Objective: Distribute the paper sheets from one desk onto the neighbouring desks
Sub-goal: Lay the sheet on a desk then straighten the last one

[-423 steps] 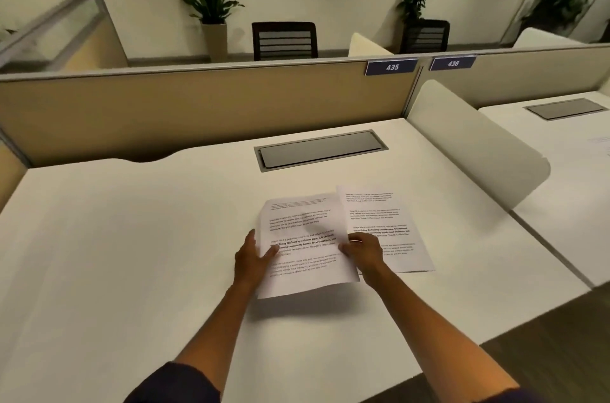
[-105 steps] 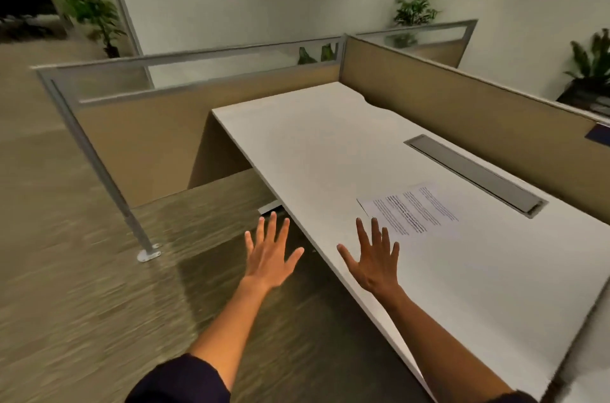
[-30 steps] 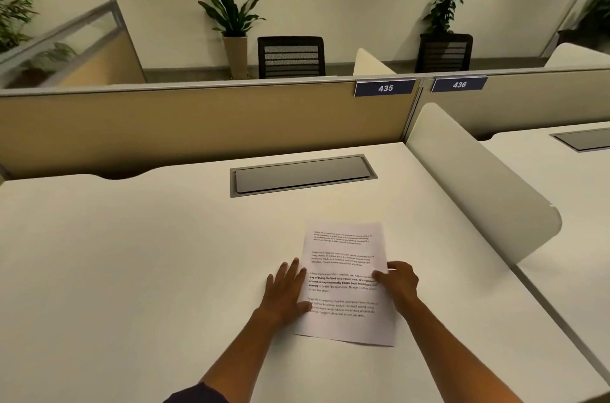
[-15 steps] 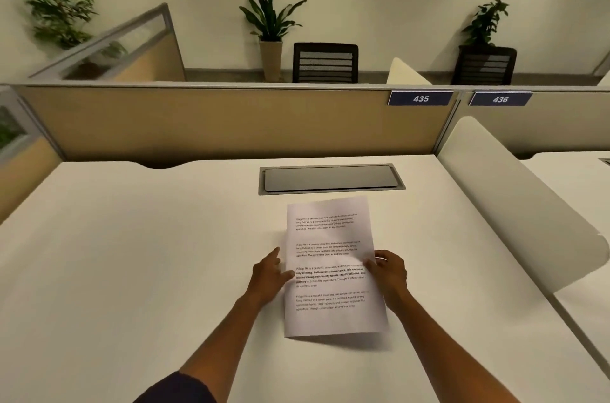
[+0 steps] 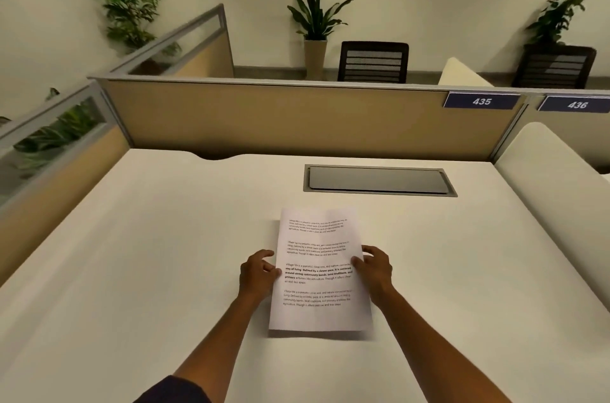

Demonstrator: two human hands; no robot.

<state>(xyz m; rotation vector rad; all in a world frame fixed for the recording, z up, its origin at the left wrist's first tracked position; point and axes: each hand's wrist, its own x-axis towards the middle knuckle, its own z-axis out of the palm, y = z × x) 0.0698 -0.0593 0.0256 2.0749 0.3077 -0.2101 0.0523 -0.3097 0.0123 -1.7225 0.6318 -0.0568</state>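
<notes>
A white paper sheet (image 5: 318,274) with printed paragraphs is held just above the white desk (image 5: 132,270), its lower edge casting a shadow on the desktop. My left hand (image 5: 259,272) pinches the sheet's left edge around its middle. My right hand (image 5: 374,267) grips the right edge at the same height, thumb on top of the page. Both forearms reach in from the bottom of the view. No other loose sheet shows on this desk.
A grey cable hatch (image 5: 379,181) is set into the desk behind the sheet. Tan partitions (image 5: 280,120) close the back and left, with plates 435 and 436. A white curved divider (image 5: 554,171) separates the desk to the right. Plants and dark chairs stand beyond.
The sheet has come up off the desk in both hands over the last second. My left hand went from flat on the page to pinching its edge. My view turned left.
</notes>
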